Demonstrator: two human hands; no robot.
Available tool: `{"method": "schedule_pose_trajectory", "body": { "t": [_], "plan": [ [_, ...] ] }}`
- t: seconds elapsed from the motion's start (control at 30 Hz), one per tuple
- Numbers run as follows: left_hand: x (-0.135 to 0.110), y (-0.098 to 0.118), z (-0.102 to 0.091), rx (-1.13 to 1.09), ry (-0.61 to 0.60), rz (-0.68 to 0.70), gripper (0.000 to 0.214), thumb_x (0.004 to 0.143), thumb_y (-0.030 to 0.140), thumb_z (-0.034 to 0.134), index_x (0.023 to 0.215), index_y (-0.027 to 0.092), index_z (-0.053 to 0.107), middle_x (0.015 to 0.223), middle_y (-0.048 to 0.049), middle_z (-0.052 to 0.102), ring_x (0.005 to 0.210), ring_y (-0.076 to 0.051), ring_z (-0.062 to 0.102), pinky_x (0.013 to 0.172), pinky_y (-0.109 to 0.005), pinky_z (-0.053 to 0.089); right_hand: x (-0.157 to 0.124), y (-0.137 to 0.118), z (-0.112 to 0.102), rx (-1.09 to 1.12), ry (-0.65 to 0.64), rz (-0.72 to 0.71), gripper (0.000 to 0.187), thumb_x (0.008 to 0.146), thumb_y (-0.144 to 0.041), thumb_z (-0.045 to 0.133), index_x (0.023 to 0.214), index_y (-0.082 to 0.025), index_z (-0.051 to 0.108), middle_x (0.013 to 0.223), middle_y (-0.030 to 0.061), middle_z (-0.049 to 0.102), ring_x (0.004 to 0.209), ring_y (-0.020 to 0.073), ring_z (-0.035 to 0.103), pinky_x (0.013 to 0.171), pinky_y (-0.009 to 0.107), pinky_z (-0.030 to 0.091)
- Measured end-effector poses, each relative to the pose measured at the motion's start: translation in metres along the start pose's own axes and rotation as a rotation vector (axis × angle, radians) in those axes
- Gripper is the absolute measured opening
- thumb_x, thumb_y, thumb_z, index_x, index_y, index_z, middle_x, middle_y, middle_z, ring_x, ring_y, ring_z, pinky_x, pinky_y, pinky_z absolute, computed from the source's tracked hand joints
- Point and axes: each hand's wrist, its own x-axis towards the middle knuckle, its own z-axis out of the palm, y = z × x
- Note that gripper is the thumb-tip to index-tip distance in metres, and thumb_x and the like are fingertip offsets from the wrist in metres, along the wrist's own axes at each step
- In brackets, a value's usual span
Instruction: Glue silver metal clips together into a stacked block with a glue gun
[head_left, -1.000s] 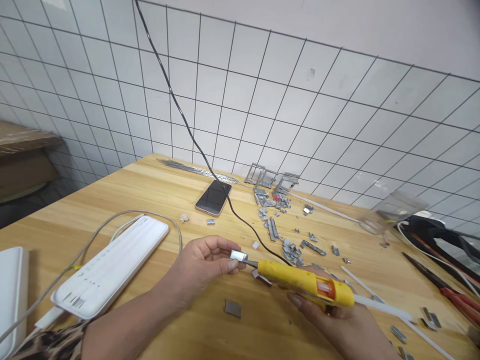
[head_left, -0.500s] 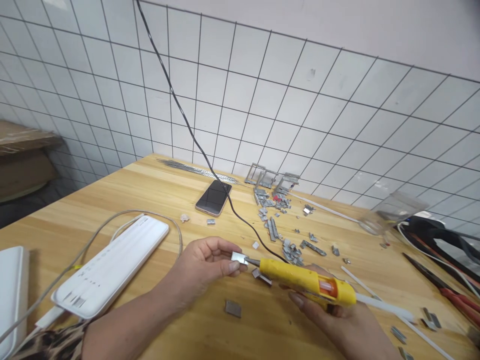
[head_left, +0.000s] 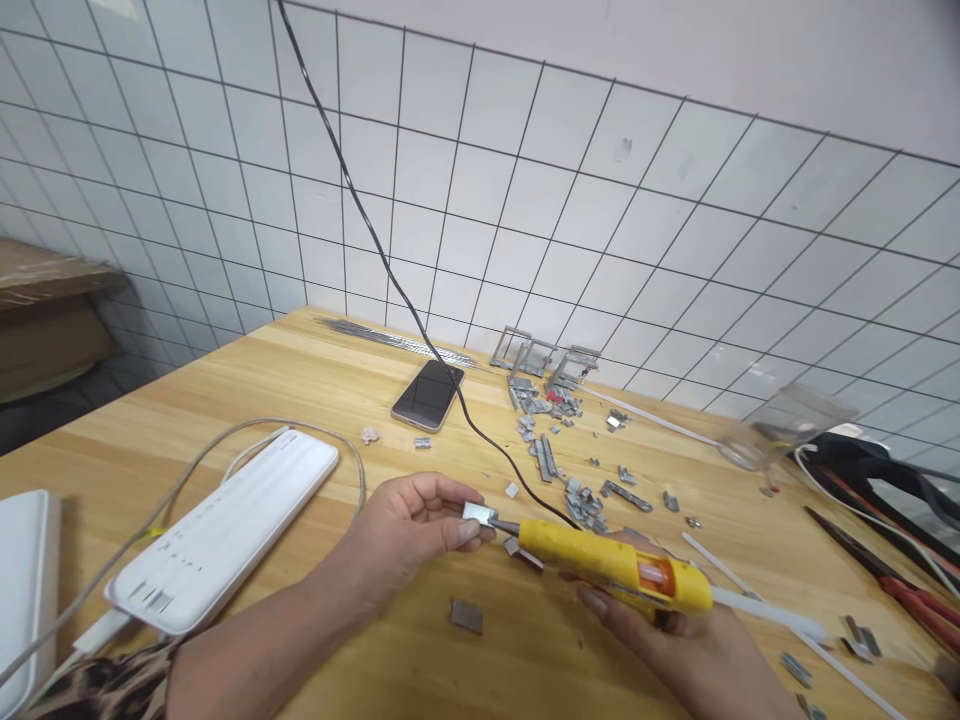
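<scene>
My left hand [head_left: 424, 515] pinches a small grey metal-looking piece [head_left: 478, 513] between thumb and fingers. My right hand [head_left: 660, 630] is wrapped round a yellow hot glue gun [head_left: 585, 555], its nozzle [head_left: 506, 525] at the right edge of that piece. A white glue stick [head_left: 769, 610] juts from the gun's back end. Beneath the nozzle lies another small grey piece [head_left: 525, 553], and a flat one [head_left: 466, 616] rests nearer to me. The fingers on the gun's handle are partly hidden.
Small grey pieces [head_left: 585, 505] are strewn beyond the gun, with small frames [head_left: 574, 365] by the wall. A phone [head_left: 427, 395] lies mid-table under a black cord [head_left: 360, 205]. White power strip [head_left: 225, 530] at left; pliers [head_left: 885, 570] and a clear container [head_left: 795, 420] at right.
Both hands, the metal piece and the glue gun keep almost the same place. The black cord has shifted very slightly.
</scene>
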Motion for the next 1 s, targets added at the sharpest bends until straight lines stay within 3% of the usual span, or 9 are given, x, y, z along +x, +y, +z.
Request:
{"method": "schedule_pose_trajectory", "body": {
  "t": [0.2, 0.53, 0.77, 1.0],
  "plan": [
    [0.000, 0.000, 0.000, -0.016, 0.003, -0.012, 0.032, 0.057, 0.026, 0.086, 0.082, 0.013, 0.070, 0.080, -0.0094, 0.076, 0.076, -0.021, 0.071, 0.075, -0.030, 0.054, 0.000, 0.001, 0.000, -0.021, -0.002, 0.006, 0.015, 0.064, -0.046, 0.068, 0.069, -0.033, 0.071, 0.066, -0.0012, 0.072, 0.076, 0.0267, 0.070, 0.056, 0.027, 0.057],
    [0.001, 0.000, -0.001, -0.021, -0.013, -0.020, 0.033, 0.056, 0.026, 0.086, 0.082, 0.013, 0.070, 0.077, -0.0090, 0.076, 0.077, -0.021, 0.071, 0.074, -0.029, 0.054, 0.002, 0.010, -0.002, -0.029, -0.023, -0.056, 0.018, 0.069, -0.043, 0.068, 0.077, -0.029, 0.075, 0.086, 0.0003, 0.077, 0.081, 0.0243, 0.072, 0.068, 0.028, 0.061],
    [-0.004, 0.004, 0.004, -0.018, -0.030, -0.040, 0.032, 0.054, 0.026, 0.086, 0.079, 0.013, 0.070, 0.074, -0.0084, 0.075, 0.074, -0.021, 0.071, 0.072, -0.030, 0.054, 0.003, 0.005, -0.003, -0.058, -0.007, -0.033, 0.028, 0.069, -0.048, 0.069, 0.080, -0.024, 0.076, 0.083, 0.0029, 0.077, 0.082, 0.0243, 0.072, 0.075, 0.027, 0.059],
    [-0.004, 0.010, 0.004, -0.036, 0.042, -0.032, 0.030, 0.055, 0.024, 0.086, 0.079, 0.014, 0.070, 0.075, -0.0080, 0.075, 0.076, -0.020, 0.070, 0.074, -0.030, 0.052, 0.000, 0.005, -0.005, -0.021, 0.007, 0.012, 0.033, 0.069, -0.053, 0.067, 0.080, -0.023, 0.075, 0.088, 0.0053, 0.077, 0.084, 0.0261, 0.071, 0.079, 0.031, 0.059]
  ]
}}
